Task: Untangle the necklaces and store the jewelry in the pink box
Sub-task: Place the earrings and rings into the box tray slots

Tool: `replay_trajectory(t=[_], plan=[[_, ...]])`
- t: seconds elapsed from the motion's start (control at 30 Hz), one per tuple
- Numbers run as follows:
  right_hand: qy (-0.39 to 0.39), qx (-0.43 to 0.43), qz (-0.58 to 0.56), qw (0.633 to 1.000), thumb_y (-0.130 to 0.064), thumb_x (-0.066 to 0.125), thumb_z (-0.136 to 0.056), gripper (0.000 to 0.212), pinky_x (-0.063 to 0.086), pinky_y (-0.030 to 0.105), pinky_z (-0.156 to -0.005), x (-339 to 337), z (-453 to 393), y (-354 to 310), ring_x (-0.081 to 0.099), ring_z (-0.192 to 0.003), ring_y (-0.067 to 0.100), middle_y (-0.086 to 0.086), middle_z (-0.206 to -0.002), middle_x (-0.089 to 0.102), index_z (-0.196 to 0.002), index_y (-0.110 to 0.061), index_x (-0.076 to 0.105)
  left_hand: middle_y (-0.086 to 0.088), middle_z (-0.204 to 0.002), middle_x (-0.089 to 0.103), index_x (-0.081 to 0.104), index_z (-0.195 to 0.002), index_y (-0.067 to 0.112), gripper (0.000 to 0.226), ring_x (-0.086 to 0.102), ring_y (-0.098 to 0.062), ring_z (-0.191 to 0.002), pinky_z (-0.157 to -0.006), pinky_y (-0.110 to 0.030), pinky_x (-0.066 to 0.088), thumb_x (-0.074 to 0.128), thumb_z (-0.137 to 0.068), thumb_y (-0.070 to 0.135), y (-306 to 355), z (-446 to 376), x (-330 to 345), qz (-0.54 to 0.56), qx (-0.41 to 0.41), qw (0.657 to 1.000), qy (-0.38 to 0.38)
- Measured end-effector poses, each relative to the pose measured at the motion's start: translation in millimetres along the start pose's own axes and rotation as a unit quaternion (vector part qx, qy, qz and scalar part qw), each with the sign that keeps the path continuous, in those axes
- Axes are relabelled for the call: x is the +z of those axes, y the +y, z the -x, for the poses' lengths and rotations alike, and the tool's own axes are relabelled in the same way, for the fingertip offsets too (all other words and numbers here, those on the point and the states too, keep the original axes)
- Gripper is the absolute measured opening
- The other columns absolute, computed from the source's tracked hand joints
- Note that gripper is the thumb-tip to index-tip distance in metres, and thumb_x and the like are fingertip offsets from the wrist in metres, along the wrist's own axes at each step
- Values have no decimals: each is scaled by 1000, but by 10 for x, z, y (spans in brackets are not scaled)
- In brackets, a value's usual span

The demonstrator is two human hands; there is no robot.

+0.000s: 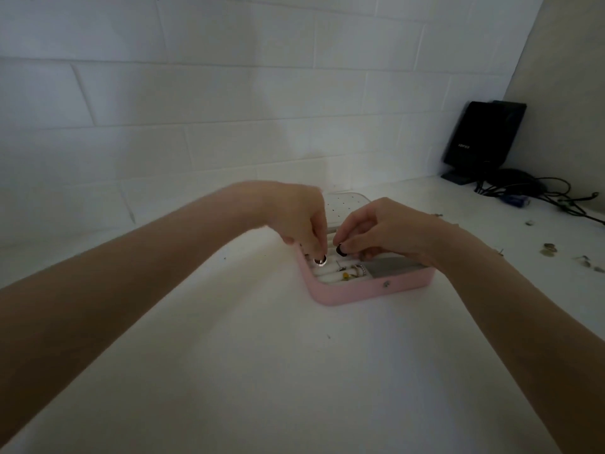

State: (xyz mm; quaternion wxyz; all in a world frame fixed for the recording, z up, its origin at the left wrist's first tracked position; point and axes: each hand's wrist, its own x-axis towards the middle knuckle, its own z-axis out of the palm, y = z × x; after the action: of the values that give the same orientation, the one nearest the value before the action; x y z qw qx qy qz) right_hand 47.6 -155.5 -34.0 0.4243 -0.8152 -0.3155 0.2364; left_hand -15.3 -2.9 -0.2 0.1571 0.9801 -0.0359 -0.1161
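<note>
The pink box (353, 293) lies open on the white table, its perforated lid (347, 204) standing up behind my hands. My left hand (301, 217) pinches a silver ring (320, 260) over the white ring rolls at the box's left. My right hand (379, 229) pinches a black ring (341, 250) just above the same rolls. Several small rings (352, 273), one with a yellow stone, sit in the rolls near the front. A grey compartment (393, 268) lies to their right, partly hidden by my right wrist. No necklace is visible.
Small loose jewelry pieces (550, 249) lie scattered on the table at the right. A black device (481, 142) leans in the far right corner with tangled cables (537, 191) beside it. A white brick wall runs behind the table.
</note>
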Motion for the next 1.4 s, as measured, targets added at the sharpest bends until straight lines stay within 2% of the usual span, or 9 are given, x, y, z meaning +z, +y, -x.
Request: replay_trajectory(t=[0.1,0.2,0.4,0.57,0.87,0.97,1.1,1.27,1.4], plan=[[-5,3,2,1000,5,67,-79,11,47,15,-52,1,-5,1,57,-53,6,3,-66,65,-82,-6,69,10,-65,57,73,-87,19,10,50,-2,-63,-53,-9,43,73,-78,22,-72,-25,-119,62,-47,997,-24],[-9,5,10,1000,4,66,-80,10,48,15,-54,-6,-8,-14,57,-53,5,5,-71,66,-84,-4,69,9,-71,58,72,-92,17,14,49,-4,-69,-59,-12,45,72,-79,22,-97,-67,-114,75,-70,993,-58],[-8,1,12,1000,5,65,-80,11,48,13,-54,0,-11,-12,56,-53,5,6,-71,64,-82,-5,69,8,-72,59,73,-94,16,17,49,-5,-72,-60,-13,43,73,-78,22,-108,-102,-77,88,-74,992,-45],[-10,0,18,1000,4,66,-80,11,48,14,-54,-7,-20,-9,56,-53,5,6,-71,65,-83,-5,69,8,-73,59,72,-90,18,13,48,-5,-72,-60,-12,43,73,-78,23,-115,-101,-62,91,-79,991,-61],[-12,-2,13,1000,5,65,-80,11,47,14,-52,-4,-20,-7,56,-53,5,5,-69,65,-82,-6,69,8,-72,57,71,-79,23,3,47,-4,-68,-59,-13,41,73,-78,22,-171,-112,-59,80,-87,992,-39],[-11,-3,16,1000,4,66,-80,11,48,14,-54,-1,-20,-8,56,-55,7,5,-70,64,-83,-5,69,11,-68,56,69,-76,25,5,48,-3,-68,-60,-14,41,73,-78,23,-160,-121,-41,69,-86,993,-37],[-12,-3,17,1000,4,65,-80,11,47,14,-53,4,-21,-14,56,-53,5,5,-69,64,-82,-5,69,15,-62,55,67,-69,30,11,46,0,-60,-54,-11,37,73,-78,25,-151,-135,-49,41,-76,996,-30],[-14,-5,18,1000,4,65,-80,11,47,14,-52,-1,-22,-6,56,-52,3,5,-70,64,-82,-7,69,14,-64,57,68,-69,28,10,46,-2,-62,-54,-14,36,74,-75,24,-142,-156,-43,16,-59,998,-25],[-17,-5,13,1000,5,65,-80,11,47,14,-52,-4,-30,-1,56,-53,5,5,-70,65,-83,-5,69,11,-66,53,61,-68,25,17,45,-3,-60,-53,-15,35,76,-75,25,-145,-177,-31,2,-57,998,-18]])
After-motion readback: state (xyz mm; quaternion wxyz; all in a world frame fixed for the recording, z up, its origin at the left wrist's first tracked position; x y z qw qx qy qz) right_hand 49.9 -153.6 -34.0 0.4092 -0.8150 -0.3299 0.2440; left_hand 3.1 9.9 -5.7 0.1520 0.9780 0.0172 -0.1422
